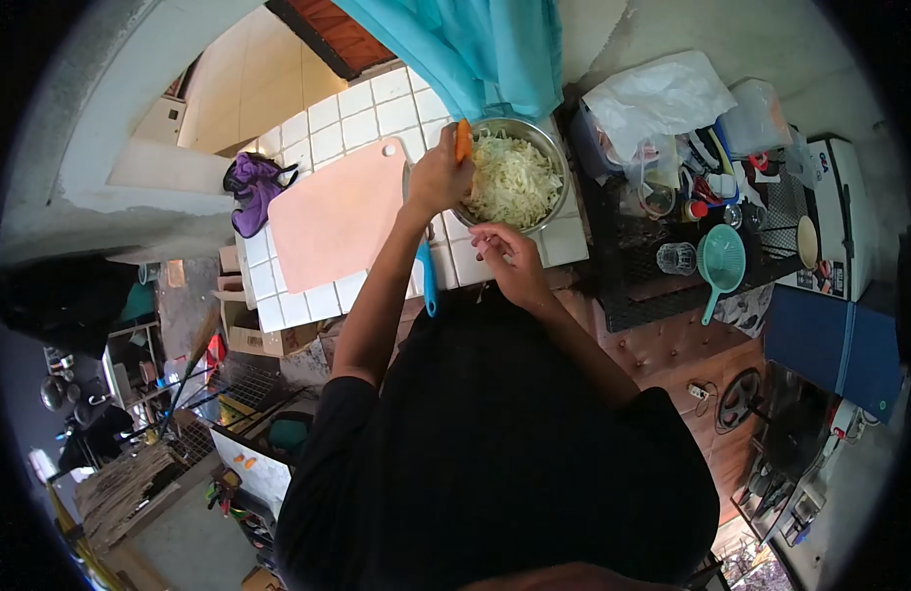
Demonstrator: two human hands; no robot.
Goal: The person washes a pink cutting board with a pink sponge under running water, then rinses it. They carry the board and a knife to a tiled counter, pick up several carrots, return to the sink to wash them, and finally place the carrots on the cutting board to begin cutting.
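Observation:
My left hand (442, 176) reaches over the left rim of a round metal bowl (565, 173), closed around an orange piece that looks like carrot (463, 140). Shredded cabbage (518, 181) fills the bowl. By the bowl's near rim is my right hand (508, 258), its fingers loosely bent and nothing visible in them. A pink cutting board (341, 218) lies on the white tiled counter (326, 140), left of the bowl. Between board and bowl rests a knife with a blue handle (428, 277), partly hidden by my left forearm.
A purple cloth bag (254, 190) sits at the counter's left end. A turquoise curtain (492, 55) hangs down behind the bowl. On the dark rack to the right are a green strainer (721, 258), a clear glass (676, 258) and a crowded bin with plastic bags (662, 92).

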